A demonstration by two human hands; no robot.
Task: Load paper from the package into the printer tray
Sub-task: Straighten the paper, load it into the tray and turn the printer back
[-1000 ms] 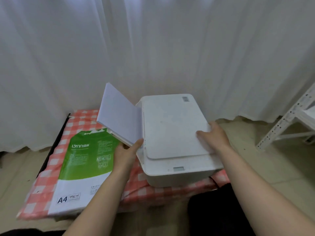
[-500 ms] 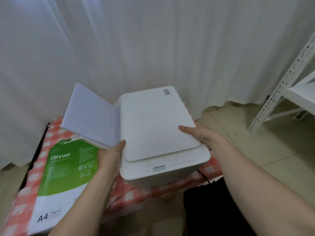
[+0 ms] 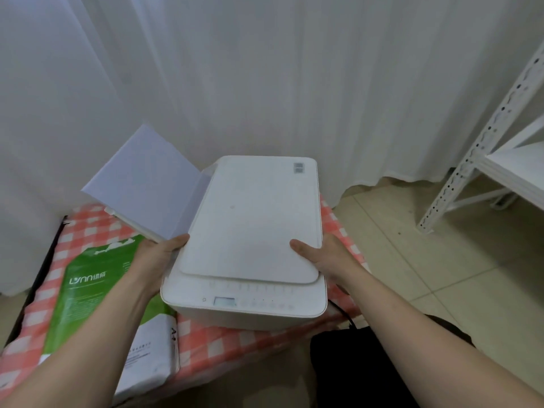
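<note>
- The white, flat-topped plastic printer (image 3: pixel 250 245) is gripped at both sides: the left hand (image 3: pixel 156 260) is wrapped on its left edge with the thumb on the lid rim, and the right hand (image 3: pixel 326 257) is pressed open-palmed against the right edge, thumb on top. Judged as a hold for turning or shifting the unit.
- A stack of white paper sheets (image 3: pixel 147 184) is seen standing tilted in the rear feed tray (image 3: pixel 132 223) at the printer's left-hand end; the tray is angled upward, presumably so that sheets feed down by gravity.
- The green-and-white A4 paper package (image 3: pixel 97 290) is left lying flat on the red-and-white checked tabletop (image 3: pixel 235 340), just beside the printer, kept within reach.
- Neither hand has hold of paper.
- Loading is judged nearly complete; whether the sheets are fully seated cannot be told.
- A black cable (image 3: pixel 341 313) is noted trailing off the front right corner; a snag is possible if the printer is rotated.
</note>
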